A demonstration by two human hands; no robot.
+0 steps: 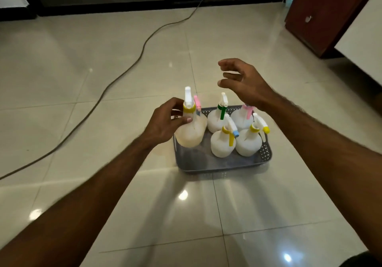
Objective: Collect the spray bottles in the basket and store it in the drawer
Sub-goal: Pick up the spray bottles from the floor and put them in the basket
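Observation:
A grey perforated basket (217, 164) sits on the tiled floor. Several white spray bottles stand in its right half, among them one with a green trigger (218, 119) and one with a yellow nozzle (249, 142). My left hand (165, 124) grips the neck of a yellowish spray bottle (191, 131) with a yellow collar and pink trigger, held over the basket's left rear corner. Whether it rests on the basket floor I cannot tell. My right hand (241, 80) hovers above and behind the basket, fingers spread, holding nothing.
A dark cable (115, 80) snakes across the floor from the back wall to the left. A reddish-brown drawer cabinet (322, 12) with white handles stands at the far right, beside a white panel (363, 39). Dark-framed glass doors line the back.

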